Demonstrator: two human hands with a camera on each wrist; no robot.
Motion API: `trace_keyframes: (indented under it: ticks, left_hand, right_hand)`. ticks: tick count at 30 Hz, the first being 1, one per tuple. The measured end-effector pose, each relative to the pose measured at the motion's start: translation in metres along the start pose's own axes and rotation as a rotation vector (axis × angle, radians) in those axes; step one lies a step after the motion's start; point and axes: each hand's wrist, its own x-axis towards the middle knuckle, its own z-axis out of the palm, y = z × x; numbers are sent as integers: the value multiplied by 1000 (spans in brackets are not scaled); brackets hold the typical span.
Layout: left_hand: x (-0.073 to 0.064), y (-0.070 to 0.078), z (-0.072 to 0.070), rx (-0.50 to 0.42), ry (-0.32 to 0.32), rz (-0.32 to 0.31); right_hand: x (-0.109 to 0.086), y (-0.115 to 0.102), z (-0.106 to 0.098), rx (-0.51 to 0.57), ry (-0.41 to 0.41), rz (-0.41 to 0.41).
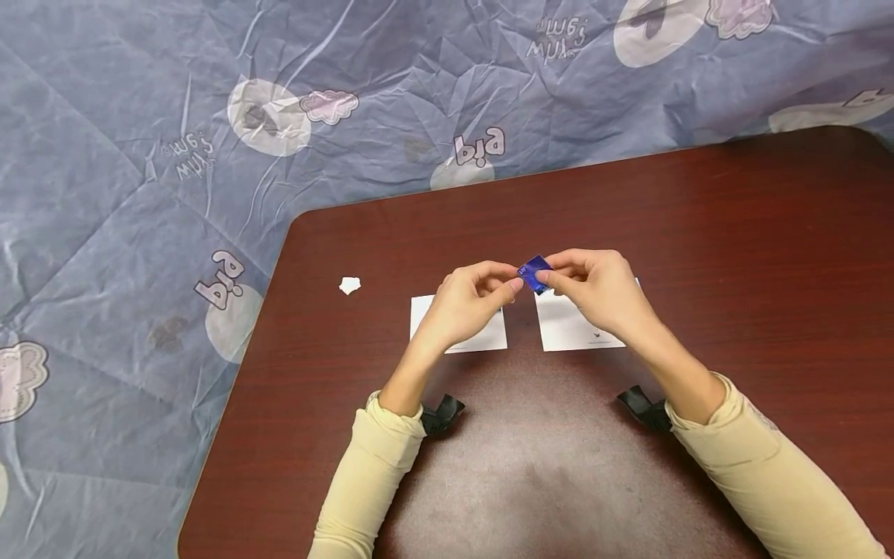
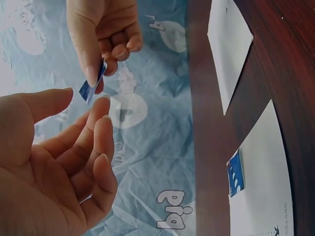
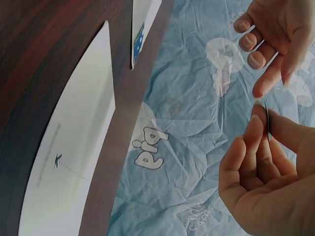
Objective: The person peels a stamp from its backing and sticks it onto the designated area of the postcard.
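Between its thumb and fingers, my right hand (image 1: 604, 291) pinches a small blue stamp-like square (image 1: 536, 272), held up above the table. In the right wrist view this square appears edge-on as a thin dark line. My left hand (image 1: 464, 301) is close at the square's left corner; the left wrist view shows its thumb and forefinger parted, with nothing between them. Below the left hand lies a white card (image 1: 422, 310) bearing a similar blue square (image 2: 236, 174) at its corner. Under the right hand is a second white card (image 1: 569, 330) with a small dark printed mark, partly covered.
A small white paper scrap (image 1: 350, 286) lies on the reddish-brown table (image 1: 335, 373) left of the cards. Behind the table hangs a creased blue-grey printed cloth (image 1: 168, 93). Black wrist-worn pieces (image 1: 442, 415) protrude at both cuffs.
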Motion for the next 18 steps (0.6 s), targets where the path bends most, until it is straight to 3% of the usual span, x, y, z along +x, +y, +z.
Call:
trace_keyframes:
  ticks: [10,14,18]
  left_hand:
    - [1,2,14,61,-56,98]
    - [3,5,26,127,-152,137]
    - [8,7,42,273,-268,201]
  right_hand:
    - [6,9,-15,12,138,25]
    - [8,11,-24,41,198,55]
    - [10,14,-34,43,241,71]
